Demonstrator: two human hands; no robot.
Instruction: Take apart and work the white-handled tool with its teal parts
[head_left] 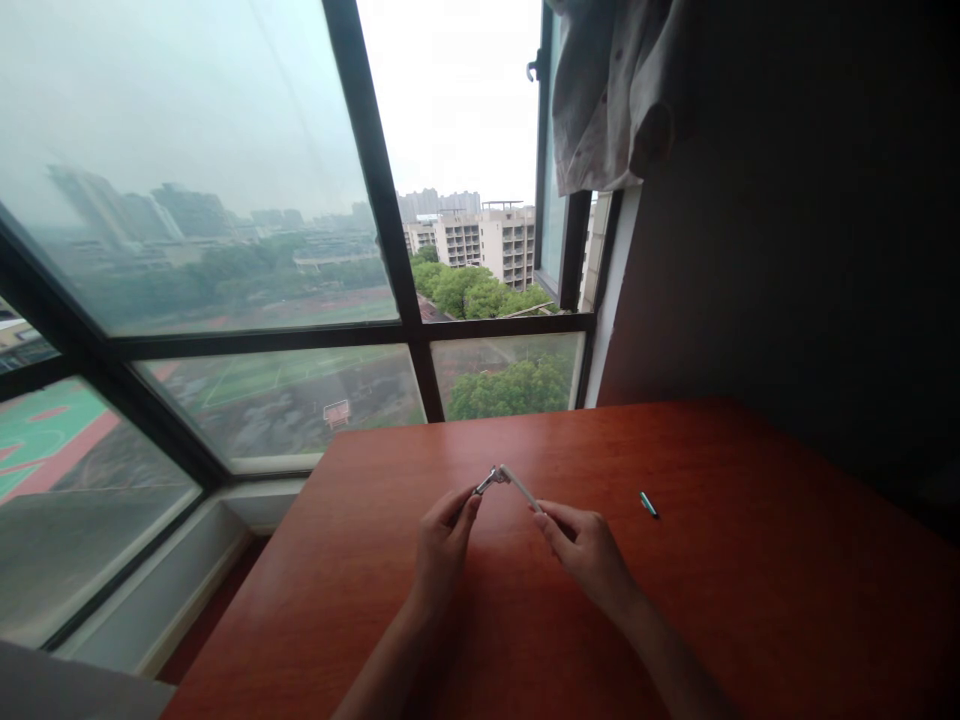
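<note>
My left hand (444, 545) is closed around the lower end of a small shiny silver metal tool (491, 479), pinched between thumb and fingers. Its exact kind is too small to make out. My right hand (585, 548) pinches the near end of a thin whitish stick (520, 487), which slants up to the left. The stick's far tip meets or nearly meets the head of the silver tool; contact cannot be told. Both hands are above the reddish-brown wooden table (525, 630). To the right of my right hand lies a short teal-and-black object (649, 504), like a pen cap.
Large dark-framed windows (255, 345) stand beyond the table and to its left, with one sash (559, 200) open. A grey cloth garment (607, 100) hangs at the upper right. A dark wall (765, 250) runs along the right side.
</note>
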